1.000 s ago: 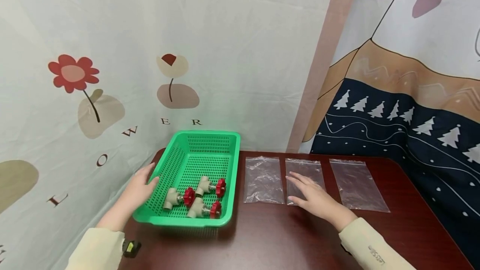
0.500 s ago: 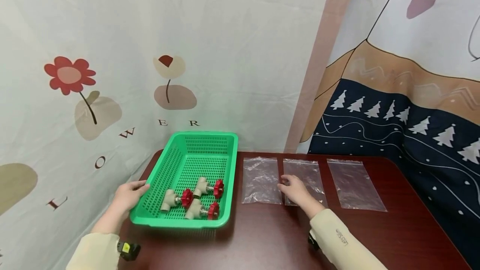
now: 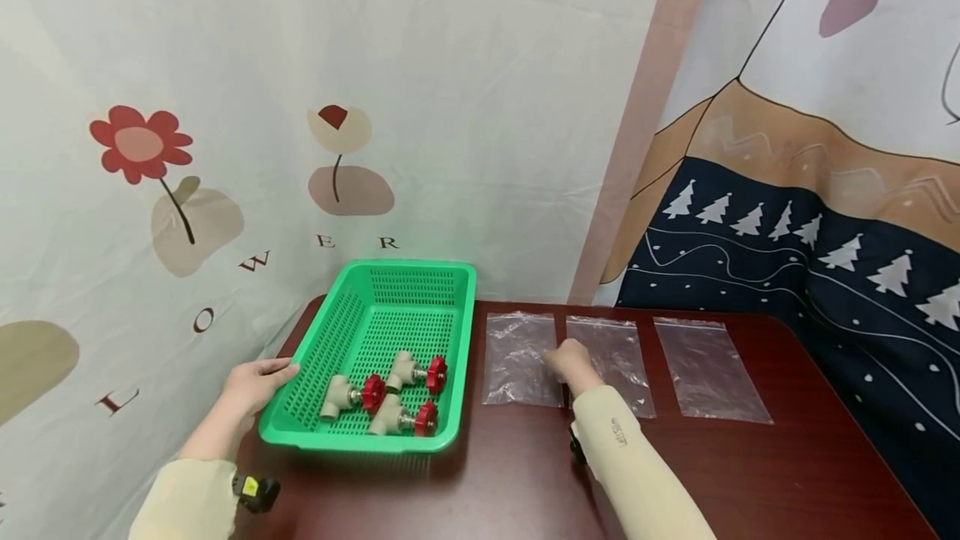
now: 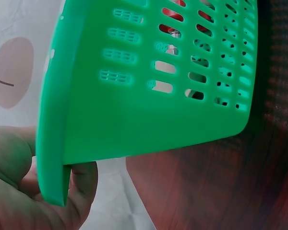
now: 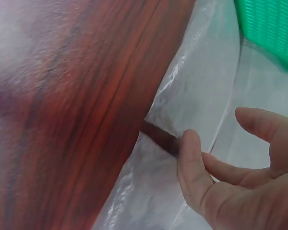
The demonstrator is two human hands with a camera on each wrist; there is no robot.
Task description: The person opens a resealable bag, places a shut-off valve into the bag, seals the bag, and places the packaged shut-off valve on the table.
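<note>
In the head view, a green perforated plastic basket (image 3: pixel 360 442) stands at the left of the table. Three beige tee-shaped pipe valves with red handwheels (image 3: pixel 390 415) lie in its near half. My left hand (image 3: pixel 252 383) grips the basket's left rim; the left wrist view shows thumb and fingers (image 4: pixel 84 184) on either side of it. Over the neighbouring edges of the left clear zip bag (image 3: pixel 521 357) and the middle zip bag (image 3: pixel 621 369) is my right hand (image 3: pixel 573 363). Its thumb and fingers (image 5: pixel 191 163) are apart in the right wrist view, loosely bent, holding nothing.
A third zip bag (image 3: pixel 712 369) lies flat farther right on the dark red-brown table (image 3: pixel 510 482). Printed cloth (image 3: pixel 487 107) hangs behind the table and along its left side. Dark blue cloth with white trees (image 3: pixel 750 257) hangs at the right.
My left hand has come down onto the basket's rim and taken hold of it. The right hand has moved left from the middle bag toward the left one, its fingers less spread.
</note>
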